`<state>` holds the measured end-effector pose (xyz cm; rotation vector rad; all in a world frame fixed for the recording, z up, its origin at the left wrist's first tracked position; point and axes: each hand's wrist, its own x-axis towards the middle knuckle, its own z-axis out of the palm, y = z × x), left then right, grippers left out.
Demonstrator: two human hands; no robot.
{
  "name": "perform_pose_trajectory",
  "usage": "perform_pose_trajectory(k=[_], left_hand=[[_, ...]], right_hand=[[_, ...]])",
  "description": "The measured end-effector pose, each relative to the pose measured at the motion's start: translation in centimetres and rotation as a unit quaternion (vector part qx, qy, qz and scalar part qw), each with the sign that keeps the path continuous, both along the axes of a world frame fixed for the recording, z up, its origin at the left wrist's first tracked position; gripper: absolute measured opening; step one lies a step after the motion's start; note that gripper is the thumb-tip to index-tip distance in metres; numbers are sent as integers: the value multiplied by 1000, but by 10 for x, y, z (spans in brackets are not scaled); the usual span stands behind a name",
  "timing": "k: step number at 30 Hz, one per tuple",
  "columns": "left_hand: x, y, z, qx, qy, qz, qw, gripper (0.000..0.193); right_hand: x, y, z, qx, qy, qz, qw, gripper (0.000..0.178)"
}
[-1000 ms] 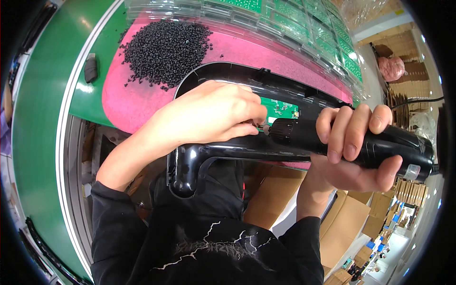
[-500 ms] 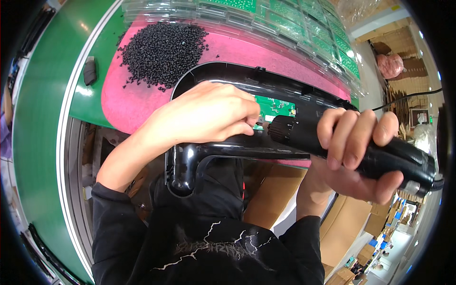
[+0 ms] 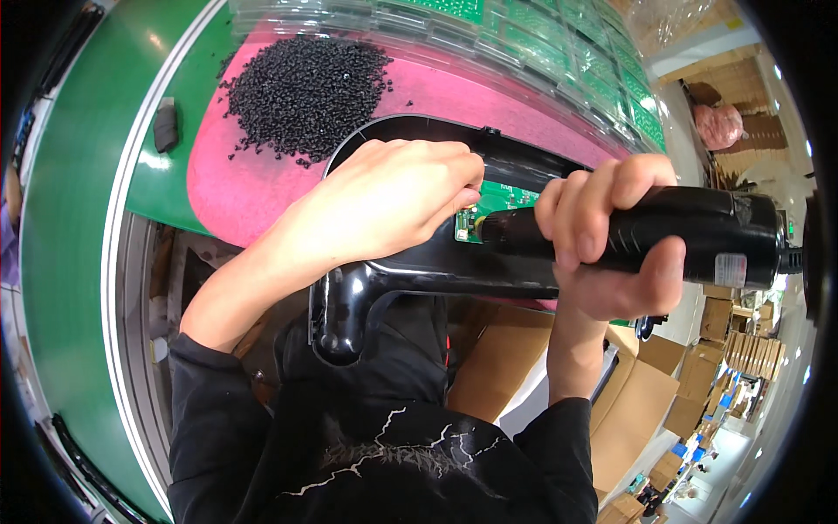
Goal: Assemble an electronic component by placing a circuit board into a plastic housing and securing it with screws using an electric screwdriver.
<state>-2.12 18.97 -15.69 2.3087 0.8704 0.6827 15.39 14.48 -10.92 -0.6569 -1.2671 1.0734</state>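
Observation:
My right hand (image 3: 611, 231) is wrapped round a black electric screwdriver (image 3: 716, 231), which lies nearly level with its tip end toward the left. That end meets a green circuit board (image 3: 506, 194) inside a long black plastic housing (image 3: 454, 278). Over the housing's left part, my left hand (image 3: 401, 192) has its fingers bent together beside the board. Whatever those fingertips hold, if anything, is hidden. The screwdriver's bit cannot be made out.
A heap of small black screws (image 3: 305, 96) lies on a pink mat (image 3: 218, 188). Clear plastic trays (image 3: 559, 83) with green boards stand beyond it. A dark grey object (image 3: 166, 127) sits on the green table at left. Cardboard boxes (image 3: 497, 358) are below the table edge.
The screwdriver has swung from a slant to nearly level and moved left, its tip end now at the board. My left hand has shifted slightly; the housing has moved a little right.

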Motion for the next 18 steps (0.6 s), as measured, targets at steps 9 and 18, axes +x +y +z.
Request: perform_pose_trajectory(k=[9, 18], left_hand=[[-2, -1, 2, 2, 8, -5, 1000, 16], [0, 2, 0, 29, -29, -106, 993, 17]], right_hand=[[-10, -2, 8, -16, -103, -2, 995, 54], [16, -6, 18, 119, 80, 80, 986, 49]])
